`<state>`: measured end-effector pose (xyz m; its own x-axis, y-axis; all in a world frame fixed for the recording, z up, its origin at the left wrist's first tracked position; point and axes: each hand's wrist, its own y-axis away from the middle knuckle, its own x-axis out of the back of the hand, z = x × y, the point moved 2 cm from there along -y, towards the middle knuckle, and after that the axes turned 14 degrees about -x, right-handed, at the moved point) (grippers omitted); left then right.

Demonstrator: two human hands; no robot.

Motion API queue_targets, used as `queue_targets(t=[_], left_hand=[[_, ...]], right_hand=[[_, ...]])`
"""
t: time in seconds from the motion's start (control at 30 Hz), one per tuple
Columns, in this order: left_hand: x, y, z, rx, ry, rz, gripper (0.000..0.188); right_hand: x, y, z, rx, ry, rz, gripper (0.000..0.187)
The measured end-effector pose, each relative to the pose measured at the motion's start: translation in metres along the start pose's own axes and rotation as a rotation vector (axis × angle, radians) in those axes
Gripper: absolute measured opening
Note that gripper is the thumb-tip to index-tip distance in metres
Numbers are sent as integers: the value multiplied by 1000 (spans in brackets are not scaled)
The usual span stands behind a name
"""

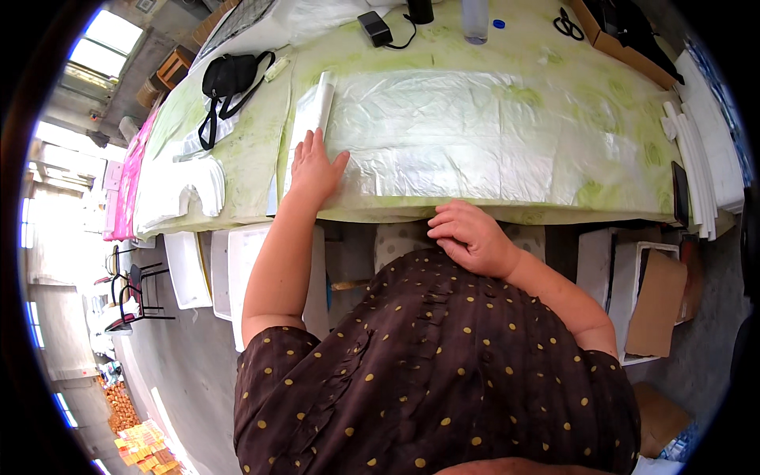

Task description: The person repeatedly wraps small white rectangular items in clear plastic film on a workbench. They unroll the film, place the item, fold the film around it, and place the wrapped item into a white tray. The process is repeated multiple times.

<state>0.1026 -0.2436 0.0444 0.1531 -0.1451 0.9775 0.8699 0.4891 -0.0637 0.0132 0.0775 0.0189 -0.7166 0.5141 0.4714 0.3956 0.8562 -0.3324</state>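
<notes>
A thin clear plastic sheet [443, 134] lies spread over the green patterned tablecloth, wrinkled and shiny. At its left end is a narrow white roll of plastic film [323, 101], set lengthwise away from me. My left hand [317, 170] rests flat at the near end of this roll, fingers stretched forward and thumb apart. My right hand [473, 240] is at the table's front edge, close to my body. Its fingers are loosely curled in, and nothing shows in them.
A black bag [229, 77] and white folded plastic [186, 186] lie to the left. Toward the back are a black adapter [375, 28], a clear bottle [475, 22], a blue cap [499, 24] and scissors [568, 25]. White rolls [697, 170] and a dark phone-like slab [679, 194] sit at right.
</notes>
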Motion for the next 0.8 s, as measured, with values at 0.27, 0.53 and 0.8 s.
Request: queue_targets(t=[0.27, 0.53, 0.8], left_hand=[[11, -19, -107, 359, -58, -117, 97], [24, -10, -72, 359, 1033, 165, 47], [-19, -3, 104, 263, 2027, 54, 45]], right_hand=[[6, 9, 0, -59, 29, 65, 17], [8, 0, -4, -121, -71, 45, 30], [-22, -29, -25, -664, -744, -177, 92]])
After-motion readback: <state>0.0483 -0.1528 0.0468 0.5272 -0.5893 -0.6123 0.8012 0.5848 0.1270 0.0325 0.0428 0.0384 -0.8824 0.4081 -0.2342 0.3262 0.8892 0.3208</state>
